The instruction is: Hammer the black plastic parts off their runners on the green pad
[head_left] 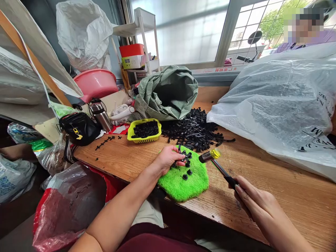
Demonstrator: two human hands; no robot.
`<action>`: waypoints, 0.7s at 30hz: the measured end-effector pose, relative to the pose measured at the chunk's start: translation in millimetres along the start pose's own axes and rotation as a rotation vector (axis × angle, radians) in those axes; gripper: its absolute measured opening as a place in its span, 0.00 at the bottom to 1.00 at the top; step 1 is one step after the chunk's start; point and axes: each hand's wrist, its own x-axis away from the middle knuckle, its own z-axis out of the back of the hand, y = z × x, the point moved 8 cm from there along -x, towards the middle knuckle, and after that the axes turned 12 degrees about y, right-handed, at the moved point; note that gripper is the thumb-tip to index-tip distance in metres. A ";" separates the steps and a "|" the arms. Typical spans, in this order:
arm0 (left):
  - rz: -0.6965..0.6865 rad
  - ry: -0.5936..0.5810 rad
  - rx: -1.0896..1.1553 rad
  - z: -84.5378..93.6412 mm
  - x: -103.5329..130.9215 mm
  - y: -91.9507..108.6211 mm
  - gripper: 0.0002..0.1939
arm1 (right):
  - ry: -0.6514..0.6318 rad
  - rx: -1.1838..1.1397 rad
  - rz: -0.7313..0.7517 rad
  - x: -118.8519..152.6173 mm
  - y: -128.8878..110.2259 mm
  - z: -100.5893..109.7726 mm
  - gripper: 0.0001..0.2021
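Note:
My left hand (169, 159) pinches a small black plastic part (185, 154) with several round knobs over a bright green fluffy cloth (183, 189). Two loose black round pieces (187, 174) lie on the cloth just in front of it. In my right hand (249, 196) is a mallet (210, 155), gripped by its black handle; its head has a yellow end and a dark end and hangs slightly above the table, right of the cloth. Behind the cloth spreads a heap of black plastic parts (196, 129).
A yellow basket (144, 140) of black pieces stands left of the heap. Farther back are an open green woven sack (162, 113), a steel flask (101, 117) and a black bag (78, 129). A large translucent plastic sack (275, 105) covers the right rear. A person (312, 35) is outside the window.

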 end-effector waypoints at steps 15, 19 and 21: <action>0.005 0.032 -0.048 0.6 2.1 1.4 0.13 | -0.004 0.155 0.204 -23.6 -44.0 -2.3 0.22; -0.025 0.000 -0.088 -1.3 2.8 1.9 0.14 | -0.035 0.271 0.207 -20.4 -38.2 -10.1 0.21; -0.040 0.005 -0.118 -1.0 3.0 1.7 0.15 | -0.058 0.299 0.214 -19.1 -36.1 -13.5 0.19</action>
